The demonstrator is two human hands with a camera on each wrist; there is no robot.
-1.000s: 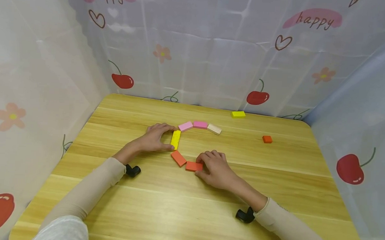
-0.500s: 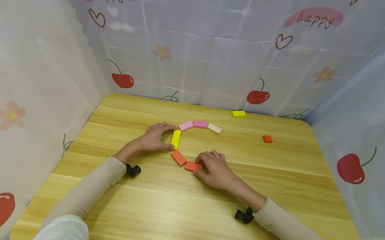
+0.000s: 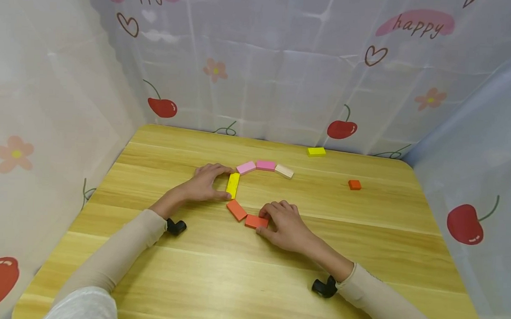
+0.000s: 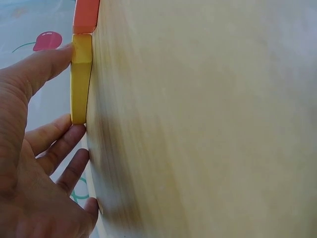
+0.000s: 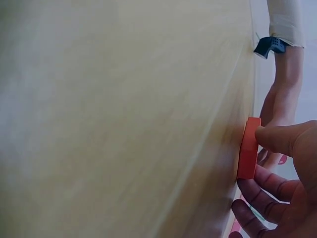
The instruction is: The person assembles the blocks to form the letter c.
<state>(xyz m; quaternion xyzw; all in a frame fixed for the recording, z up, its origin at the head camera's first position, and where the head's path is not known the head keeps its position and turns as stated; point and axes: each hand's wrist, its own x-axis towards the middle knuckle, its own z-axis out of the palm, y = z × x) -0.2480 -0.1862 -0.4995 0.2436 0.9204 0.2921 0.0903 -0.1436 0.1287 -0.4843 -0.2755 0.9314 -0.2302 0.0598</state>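
Note:
Flat wooden blocks lie in a curved chain on the table [image 3: 275,284]. My left hand [image 3: 225,183] pinches the yellow block [image 3: 233,185] by its ends, thumb at the near end and index finger at the far end. The left wrist view shows that yellow block [image 4: 80,79] between my thumb [image 4: 39,69] and fingers [image 4: 54,144], an orange block [image 4: 86,15] touching its end. My right hand [image 3: 263,221] grips another orange block [image 3: 254,221] between thumb and fingers. In the right wrist view my thumb [image 5: 282,139] presses on this orange block [image 5: 248,148].
The chain runs on through an orange block [image 3: 236,209], two pink blocks [image 3: 246,167] [image 3: 265,165] and a cream block [image 3: 284,171]. A loose yellow block [image 3: 316,151] and a small orange block [image 3: 355,185] lie at the far right. Printed curtains [image 3: 284,84] wall three sides.
The orange block in my right hand has slid slightly left toward the other orange block. My left hand stays on the yellow block.

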